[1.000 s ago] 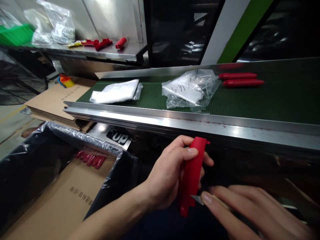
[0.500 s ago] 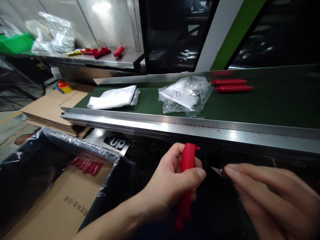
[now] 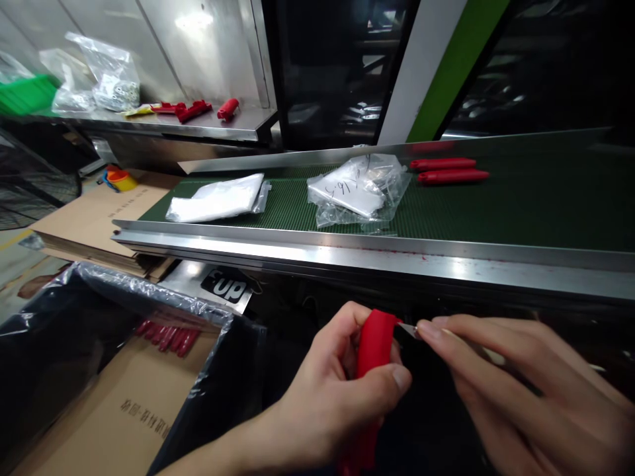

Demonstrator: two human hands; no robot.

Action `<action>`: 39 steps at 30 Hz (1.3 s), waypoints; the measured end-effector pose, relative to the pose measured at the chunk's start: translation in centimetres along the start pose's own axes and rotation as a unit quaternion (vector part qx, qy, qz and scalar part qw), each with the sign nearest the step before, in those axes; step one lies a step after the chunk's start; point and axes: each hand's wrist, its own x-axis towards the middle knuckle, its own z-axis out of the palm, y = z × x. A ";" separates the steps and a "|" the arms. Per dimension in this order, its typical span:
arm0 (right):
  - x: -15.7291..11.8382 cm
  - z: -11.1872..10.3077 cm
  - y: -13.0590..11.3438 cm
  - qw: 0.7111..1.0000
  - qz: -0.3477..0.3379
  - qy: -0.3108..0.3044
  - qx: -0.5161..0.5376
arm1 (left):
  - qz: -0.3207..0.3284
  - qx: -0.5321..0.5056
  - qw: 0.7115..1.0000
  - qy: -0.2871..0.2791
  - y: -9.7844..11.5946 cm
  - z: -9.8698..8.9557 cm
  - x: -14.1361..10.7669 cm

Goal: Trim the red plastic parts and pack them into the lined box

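Observation:
My left hand (image 3: pixel 342 390) is wrapped round a long red plastic part (image 3: pixel 376 344), held roughly upright in front of the conveyor. Between the thumb and fingers of my right hand (image 3: pixel 516 377) is a small pointed blade (image 3: pixel 409 329). The blade's tip is at the upper right edge of the red part, by a small nub; whether it touches cannot be made out. The lower end of the part is dim and partly covered by my left hand.
Beyond my hands runs a green conveyor (image 3: pixel 536 211) with a metal rail, bearing plastic bags (image 3: pixel 354 188) and two red parts (image 3: pixel 452 176). A black-lined box (image 3: pixel 228 324) stands at left, near stacked cardboard (image 3: pixel 94 211). Red pieces (image 3: pixel 193 110) lie on a metal shelf.
The blade in my right hand has moved left to the top of the red part. My left hand and the part are slightly lower, the part's top tilted more to the right. The view has shifted slightly.

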 end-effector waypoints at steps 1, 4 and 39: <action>-0.1 -0.1 0.2 1.000 0.005 0.009 -0.005 | -0.006 0.001 1.000 -0.009 0.0 -0.1 -0.1; -0.5 -0.5 1.0 0.998 0.054 0.036 -0.017 | -0.033 0.000 0.999 -0.033 -0.2 -0.3 -0.4; -1.2 -0.1 -0.3 0.999 -0.008 0.014 0.037 | -0.074 -0.292 0.931 -0.207 -1.7 -0.1 0.8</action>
